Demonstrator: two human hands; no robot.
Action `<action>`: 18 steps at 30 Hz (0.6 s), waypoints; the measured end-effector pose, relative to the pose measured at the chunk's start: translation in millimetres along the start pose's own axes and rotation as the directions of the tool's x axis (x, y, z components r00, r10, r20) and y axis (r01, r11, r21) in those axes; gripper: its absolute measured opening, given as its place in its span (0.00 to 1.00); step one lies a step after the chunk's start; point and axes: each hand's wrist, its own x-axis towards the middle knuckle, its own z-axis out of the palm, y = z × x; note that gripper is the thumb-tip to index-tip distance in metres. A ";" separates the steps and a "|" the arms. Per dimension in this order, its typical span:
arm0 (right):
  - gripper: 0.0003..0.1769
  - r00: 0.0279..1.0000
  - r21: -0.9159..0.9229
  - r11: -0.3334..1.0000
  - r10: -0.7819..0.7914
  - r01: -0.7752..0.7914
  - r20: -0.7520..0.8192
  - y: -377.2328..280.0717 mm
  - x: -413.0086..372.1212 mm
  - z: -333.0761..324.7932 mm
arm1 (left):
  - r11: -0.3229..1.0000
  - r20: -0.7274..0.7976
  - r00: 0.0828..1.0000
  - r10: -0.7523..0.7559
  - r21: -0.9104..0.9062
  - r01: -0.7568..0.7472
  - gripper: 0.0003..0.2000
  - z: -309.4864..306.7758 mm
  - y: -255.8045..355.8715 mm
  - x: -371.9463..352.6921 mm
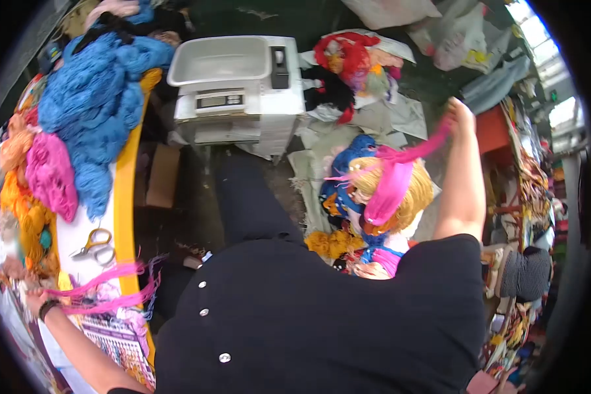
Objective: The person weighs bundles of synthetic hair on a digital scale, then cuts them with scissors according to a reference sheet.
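My left hand (36, 300) is at the lower left, closed on a bunch of pink yarn strands (105, 289) that trail right across the yellow-edged table (126, 197). My right hand (459, 111) is raised at the upper right and grips another bunch of pink yarn (400, 164), which hangs down over a heap of yellow, blue and orange yarn (368, 197) on the floor. Scissors with yellow handles (95, 244) lie on the white tabletop just above my left hand.
Blue yarn (98, 85), pink yarn (49, 174) and orange yarn (26, 210) are piled on the table. A white weighing scale with a tray (233, 85) stands ahead. Red and black yarn (345, 65) and plastic bags (453, 33) lie on the floor beyond.
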 end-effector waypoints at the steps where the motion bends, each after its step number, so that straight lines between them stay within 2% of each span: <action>1: 0.13 0.971 0.235 0.961 0.094 -0.146 0.218 -11.9 -20.7 15.0 | 0.996 0.137 0.990 -0.041 -0.074 0.051 0.10 17.7 4.0 -2.9; 2: 0.14 0.893 0.363 0.868 0.178 -0.340 0.413 -22.9 -39.6 29.3 | 0.984 0.287 0.954 -0.082 -0.127 0.123 0.11 44.7 1.9 -10.9; 3: 0.14 0.902 0.304 0.902 0.173 -0.306 0.395 -39.5 -64.7 41.3 | 0.981 0.259 0.958 -0.127 -0.112 0.160 0.09 88.3 -0.3 -50.8; 4: 0.13 0.909 0.264 0.936 0.114 -0.234 0.401 -46.3 -78.6 41.6 | 0.989 0.269 0.955 -0.124 -0.049 0.142 0.10 159.7 5.3 -145.2; 5: 0.12 0.902 0.262 0.962 -0.041 -0.081 0.430 -59.1 -96.0 43.3 | 0.931 0.746 0.646 -0.161 -0.102 0.350 0.08 181.2 -1.6 -164.1; 6: 0.11 0.935 0.213 0.976 -0.115 0.044 0.334 -78.4 -123.5 51.3 | 0.842 0.988 0.148 -0.054 -0.035 0.538 0.08 196.1 -6.1 -178.6; 8: 0.10 0.909 0.198 0.964 -0.237 0.177 0.342 -110.2 -162.4 58.1 | 0.920 0.927 0.372 -0.043 -0.108 0.376 0.14 221.1 -7.2 -243.3; 9: 0.09 0.891 0.239 0.946 -0.293 0.218 0.348 -125.9 -180.3 61.6 | 0.939 0.930 0.366 -0.009 -0.118 0.324 0.21 230.7 -9.2 -265.3; 11: 0.08 0.850 0.338 0.903 -0.385 0.265 0.360 -152.9 -202.1 70.1 | 0.939 0.919 0.395 0.007 -0.142 0.313 0.21 255.1 -8.7 -318.3; 12: 0.08 0.861 0.328 0.901 -0.389 0.283 0.327 -169.6 -215.7 69.3 | 0.937 0.928 0.370 0.040 -0.163 0.309 0.23 262.9 -10.7 -332.8; 13: 0.08 0.865 0.341 0.897 -0.392 0.282 0.313 -188.1 -232.5 64.3 | 0.954 0.767 0.642 0.013 -0.201 0.221 0.21 274.9 -9.5 -359.1; 14: 0.07 0.813 0.323 0.847 -0.511 0.422 0.279 -193.7 -235.6 65.8 | 0.943 0.913 0.405 0.042 -0.171 0.286 0.20 268.8 -14.7 -332.9; 15: 0.08 0.746 0.301 0.778 -0.621 0.551 0.241 -199.4 -238.7 67.1 | 0.909 0.985 0.157 0.074 -0.131 0.396 0.18 280.4 -15.5 -334.2; 16: 0.07 0.698 0.456 0.740 -0.651 0.495 0.299 -199.1 -222.2 83.7 | 0.913 0.942 0.330 0.064 -0.189 0.362 0.17 276.8 -28.9 -322.8; 17: 0.07 0.645 0.592 0.696 -0.677 0.405 0.355 -198.9 -206.1 100.3 | 0.746 0.949 0.296 -0.109 -0.119 0.655 0.12 331.5 -2.5 -416.2; 18: 0.06 0.695 0.519 0.720 -0.657 0.461 0.293 -210.1 -223.8 118.3 | 0.709 0.951 0.279 -0.136 -0.104 0.698 0.16 326.2 -14.6 -409.1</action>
